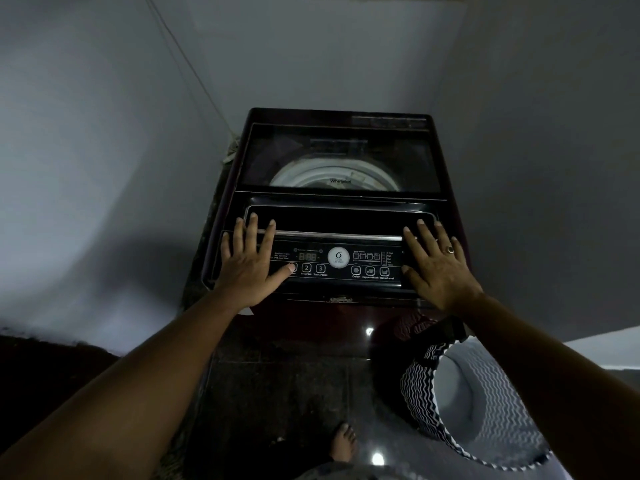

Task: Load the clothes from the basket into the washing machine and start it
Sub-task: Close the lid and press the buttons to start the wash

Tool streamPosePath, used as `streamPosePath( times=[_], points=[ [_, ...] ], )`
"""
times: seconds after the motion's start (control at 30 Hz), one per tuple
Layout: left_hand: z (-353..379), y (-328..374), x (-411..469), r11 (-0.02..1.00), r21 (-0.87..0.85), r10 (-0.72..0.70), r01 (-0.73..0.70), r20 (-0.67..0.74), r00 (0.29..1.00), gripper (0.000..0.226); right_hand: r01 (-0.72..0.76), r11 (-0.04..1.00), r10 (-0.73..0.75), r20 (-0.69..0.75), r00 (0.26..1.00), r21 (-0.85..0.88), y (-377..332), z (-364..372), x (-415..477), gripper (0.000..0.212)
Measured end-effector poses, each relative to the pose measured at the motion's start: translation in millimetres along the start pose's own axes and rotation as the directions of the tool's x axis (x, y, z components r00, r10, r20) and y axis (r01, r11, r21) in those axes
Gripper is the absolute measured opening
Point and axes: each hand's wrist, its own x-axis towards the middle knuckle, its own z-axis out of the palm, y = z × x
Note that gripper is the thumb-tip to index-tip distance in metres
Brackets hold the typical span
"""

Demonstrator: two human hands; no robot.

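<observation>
- Nearest to us, a bare foot (343, 441) stood on the dark tiled floor (277, 393), with bright spots of light reflected on the tiles.
- To our right on the floor sat the laundry basket (420, 393), its outside patterned in black and white zigzags and its pale lining showing; we saw no clothes inside the part in view.
- A dark, patterned piece of cloth (412, 323) lay just behind the basket, against the foot of the machine.
- Our two bare forearms reached forward to the front of the top-loading washing machine (341, 202).
- Our left hand (247, 261) lay open and flat on the left end of the control panel (341, 263), fingers spread over the chrome strip, and its thumb (282, 273) touched the leftmost round button, beside the ones marked 2 Program and 3 Start/Pause.
- Our right hand (436, 268) lay open and flat on the right end of the panel, fingers spread, gripping nothing; a ring (450, 250) showed on one finger.
- Between our hands the panel showed a dim digit display, a white round badge with a 6, and buttons marked Delay, ExpressWash and WaterLevel.
- Beyond the panel the glass lid (339, 157) lay shut, and through it we saw the pale rim of the drum (332, 174); whether clothes were inside we could not tell.
- Farthest off, the machine stood in a corner of grey walls (104, 133), with a thin cord (194, 71) running down to its left rear.
</observation>
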Motion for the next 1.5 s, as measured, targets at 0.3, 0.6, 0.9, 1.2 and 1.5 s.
streamPosePath(
  times=[0.3,0.6,0.9,1.2,1.5],
  points=[
    [-2,3,-1,0.998,-0.044,-0.033,0.034,0.023,0.999,0.099,-0.067,0.998,0.067,0.007,0.998,0.018,-6,2,-5,0.074],
    [-5,4,-1,0.995,-0.097,-0.027,0.032,0.051,0.998,0.105,-0.088,0.996,0.088,0.011,0.996,-0.003,-8,2,-5,0.074],
    [-5,3,-1,0.997,-0.073,-0.021,0.026,0.067,0.998,0.110,-0.146,0.989,0.146,-0.002,0.989,0.015,-22,5,-10,0.072],
    [-7,12,-1,0.994,-0.068,-0.073,0.080,0.098,0.993,0.113,-0.139,0.989,0.137,0.039,0.990,0.040,-19,2,-8,0.074],
    [-1,22,-2,0.986,-0.091,-0.135,0.142,0.081,0.988,0.116,-0.142,0.989,0.141,0.042,0.989,0.033,-20,1,-7,0.074]
  ],
)
